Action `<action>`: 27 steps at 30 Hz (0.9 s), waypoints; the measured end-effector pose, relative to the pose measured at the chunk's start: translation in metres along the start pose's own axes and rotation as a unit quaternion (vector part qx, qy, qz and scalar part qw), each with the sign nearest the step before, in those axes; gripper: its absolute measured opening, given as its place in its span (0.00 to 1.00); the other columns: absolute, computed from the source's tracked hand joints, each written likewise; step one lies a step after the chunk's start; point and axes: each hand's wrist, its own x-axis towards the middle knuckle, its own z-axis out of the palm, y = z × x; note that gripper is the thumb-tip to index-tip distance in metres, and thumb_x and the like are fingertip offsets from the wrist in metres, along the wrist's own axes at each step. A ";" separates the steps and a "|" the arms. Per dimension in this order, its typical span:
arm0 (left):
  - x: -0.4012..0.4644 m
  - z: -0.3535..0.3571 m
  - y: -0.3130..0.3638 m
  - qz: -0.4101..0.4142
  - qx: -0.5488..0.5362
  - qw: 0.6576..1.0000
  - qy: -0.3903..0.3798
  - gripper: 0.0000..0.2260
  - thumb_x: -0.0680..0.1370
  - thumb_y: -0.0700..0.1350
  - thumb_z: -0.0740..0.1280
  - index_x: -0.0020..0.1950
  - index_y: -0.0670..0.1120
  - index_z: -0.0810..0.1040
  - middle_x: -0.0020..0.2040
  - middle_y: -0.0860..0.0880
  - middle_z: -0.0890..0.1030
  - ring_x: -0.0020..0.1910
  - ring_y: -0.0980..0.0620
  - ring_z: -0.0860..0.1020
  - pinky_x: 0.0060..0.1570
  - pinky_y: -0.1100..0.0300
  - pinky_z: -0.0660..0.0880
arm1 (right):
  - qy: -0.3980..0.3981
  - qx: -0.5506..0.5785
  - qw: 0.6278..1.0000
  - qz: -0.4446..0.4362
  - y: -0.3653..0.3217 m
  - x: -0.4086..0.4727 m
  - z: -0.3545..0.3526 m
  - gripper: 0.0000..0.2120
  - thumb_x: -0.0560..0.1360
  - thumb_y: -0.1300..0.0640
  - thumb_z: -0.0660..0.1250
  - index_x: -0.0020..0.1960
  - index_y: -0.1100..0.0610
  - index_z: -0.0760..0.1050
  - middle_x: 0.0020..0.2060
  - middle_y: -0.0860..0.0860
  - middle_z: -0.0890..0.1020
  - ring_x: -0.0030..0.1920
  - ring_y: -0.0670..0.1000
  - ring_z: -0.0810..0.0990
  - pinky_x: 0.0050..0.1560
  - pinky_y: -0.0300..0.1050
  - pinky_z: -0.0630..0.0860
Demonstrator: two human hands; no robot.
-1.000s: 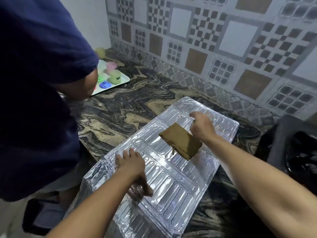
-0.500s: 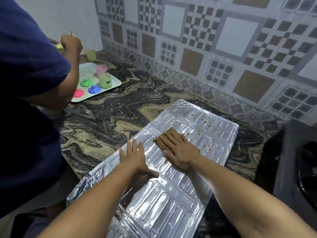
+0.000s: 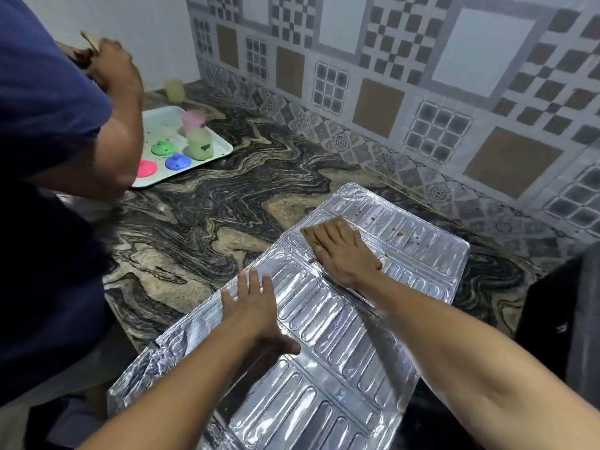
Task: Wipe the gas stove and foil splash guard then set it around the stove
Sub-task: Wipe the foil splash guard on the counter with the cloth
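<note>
While flat on foil guard (image 3: 341,323), cloth (image 3: 316,233).

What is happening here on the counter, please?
A person is wiping a foil splash guard that lies flat on the marble counter. The right hand presses a brown cloth flat onto the far panel, where food specks remain. The left hand rests open on the middle panel to steady it. Another person in a blue shirt stands beside, near a tray with coloured lids and cups.
</note>
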 end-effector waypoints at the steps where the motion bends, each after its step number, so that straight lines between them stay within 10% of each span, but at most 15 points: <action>1: 0.001 0.000 0.000 -0.001 0.001 1.000 -0.003 0.67 0.59 0.71 0.74 0.78 0.42 0.34 0.77 0.39 0.33 0.77 0.39 0.34 0.73 0.35 0.42 | -0.006 -0.006 1.000 -0.009 0.001 0.001 -0.001 0.27 0.82 0.42 0.40 0.79 0.47 0.41 0.79 0.49 0.45 0.78 0.55 0.40 0.75 0.61 0.40; 12: 0.003 -0.002 0.000 -0.013 0.000 1.000 -0.002 0.67 0.57 0.71 0.75 0.79 0.42 0.37 0.79 0.40 0.36 0.77 0.39 0.36 0.74 0.36 0.45 | 0.079 0.063 0.992 0.073 0.029 0.045 -0.015 0.21 0.83 0.51 0.50 0.75 0.51 0.62 0.73 0.52 0.65 0.75 0.55 0.57 0.73 0.57 0.53; 16: 0.001 -0.004 0.002 -0.018 0.002 1.000 0.001 0.67 0.57 0.70 0.75 0.79 0.42 0.38 0.79 0.40 0.37 0.78 0.38 0.38 0.74 0.36 0.48 | 0.111 0.190 0.965 0.145 0.037 0.032 -0.017 0.14 0.79 0.59 0.56 0.62 0.50 0.71 0.52 0.54 0.76 0.53 0.59 0.77 0.54 0.59 0.76; 21: -0.001 -0.018 0.015 -0.038 0.047 0.998 -0.004 0.66 0.55 0.69 0.77 0.78 0.38 0.47 0.79 0.35 0.47 0.77 0.33 0.46 0.72 0.32 0.49 | 0.073 0.258 0.950 0.160 0.006 -0.028 -0.038 0.11 0.84 0.55 0.51 0.56 0.52 0.72 0.43 0.51 0.79 0.43 0.51 0.78 0.40 0.46 0.73; 27: 0.024 -0.027 0.029 0.005 0.036 0.999 0.037 0.66 0.58 0.73 0.72 0.79 0.43 0.37 0.78 0.41 0.35 0.77 0.40 0.35 0.72 0.32 0.40 | 0.086 0.203 0.972 0.083 -0.051 -0.090 0.004 0.12 0.76 0.55 0.55 0.56 0.50 0.73 0.60 0.52 0.76 0.56 0.53 0.75 0.56 0.52 0.72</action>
